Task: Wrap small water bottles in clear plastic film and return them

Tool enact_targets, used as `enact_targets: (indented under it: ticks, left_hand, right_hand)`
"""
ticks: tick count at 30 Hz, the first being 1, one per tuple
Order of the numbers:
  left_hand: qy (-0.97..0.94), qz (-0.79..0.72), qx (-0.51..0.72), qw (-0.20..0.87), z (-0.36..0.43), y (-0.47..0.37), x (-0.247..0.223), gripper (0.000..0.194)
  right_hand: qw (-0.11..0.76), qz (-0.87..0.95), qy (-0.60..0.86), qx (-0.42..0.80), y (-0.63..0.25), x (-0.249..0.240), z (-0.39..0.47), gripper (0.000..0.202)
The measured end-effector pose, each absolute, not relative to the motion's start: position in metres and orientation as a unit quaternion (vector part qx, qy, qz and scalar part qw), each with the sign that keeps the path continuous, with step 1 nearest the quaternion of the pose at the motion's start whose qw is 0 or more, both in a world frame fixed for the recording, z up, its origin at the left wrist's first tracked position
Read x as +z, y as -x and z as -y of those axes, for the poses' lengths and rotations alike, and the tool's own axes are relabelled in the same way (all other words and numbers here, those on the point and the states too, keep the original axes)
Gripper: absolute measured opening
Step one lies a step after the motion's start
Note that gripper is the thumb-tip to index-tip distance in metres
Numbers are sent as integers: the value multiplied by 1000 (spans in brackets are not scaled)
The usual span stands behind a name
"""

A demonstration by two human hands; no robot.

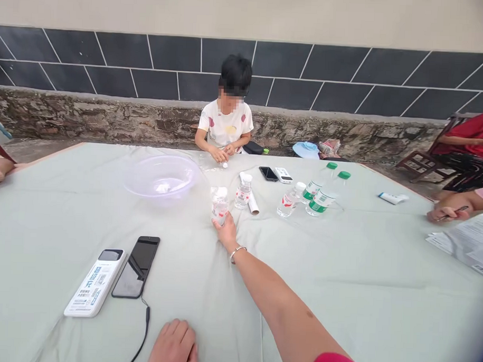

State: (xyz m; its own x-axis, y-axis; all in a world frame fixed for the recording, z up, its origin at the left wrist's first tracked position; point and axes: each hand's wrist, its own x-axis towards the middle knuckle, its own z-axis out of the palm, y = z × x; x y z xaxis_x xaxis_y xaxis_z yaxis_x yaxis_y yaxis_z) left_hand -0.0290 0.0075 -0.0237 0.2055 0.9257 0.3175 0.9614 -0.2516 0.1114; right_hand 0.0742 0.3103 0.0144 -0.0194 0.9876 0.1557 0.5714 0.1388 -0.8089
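Nearer than the translucent basin (138, 178), the left hand (174, 343) lies palm-down, fingers together. The right arm stretches forward — its hand (225, 232) clasping, thumb opposite fingers, a red-labelled water bottle (219, 204) right of the basin.

I identify one small, clear bottle (219, 205) with red-and-white label markings. Pose: approximately upright, over the pale tablecloth (191, 269). My right hand (227, 232) grips its lower part. The upper part appears whitish and blurred; I cannot verify cap condition or base contact.
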Motion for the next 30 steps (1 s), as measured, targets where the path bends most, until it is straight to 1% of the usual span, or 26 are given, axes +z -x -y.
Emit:
enact_targets:
  ticks: [4, 7, 10, 14, 17, 20, 23, 26, 27, 30]
  left_hand:
    - [747, 655, -117, -8, -12, 25, -1, 19]
    - [737, 670, -76, -56, -14, 27, 13, 22]
    - [724, 682, -59, -79, -15, 29, 20, 24]
    - [664, 731, -107, -118, -14, 22, 25, 26]
    - [595, 751, -197, -208, -10, 2, 31, 33]
    - [536, 752, -239, -302, -9, -23, 39, 41]
    - [502, 772, -217, -325, -11, -41, 44, 43]
    - [496, 780, -195, -327, -13, -49, 48, 47]
    - [496, 781, -188, -330, -13, -51, 48, 49]
    - [496, 781, -168, -342, -14, -54, 51, 56]
  right_hand:
    - [373, 683, 533, 332, -110, 10, -227, 42]
    - [334, 688, 506, 399, -140, 12, -173, 42]
    - [294, 673, 465, 493, -165, 19, -129, 42]
    - [236, 638, 449, 580, -183, 31, -92, 39]
    - [204, 623, 469, 592, -184, 38, -75, 37]
    - [178, 613, 515, 572, -177, 43, -58, 40]
    - [140, 647, 537, 523, -174, 50, -43, 50]
    - [104, 725, 553, 396, -187, 65, -41, 57]
    - [100, 740, 566, 350, -196, 70, -45, 56]
    - [99, 729, 638, 227, -237, 84, -65, 42]
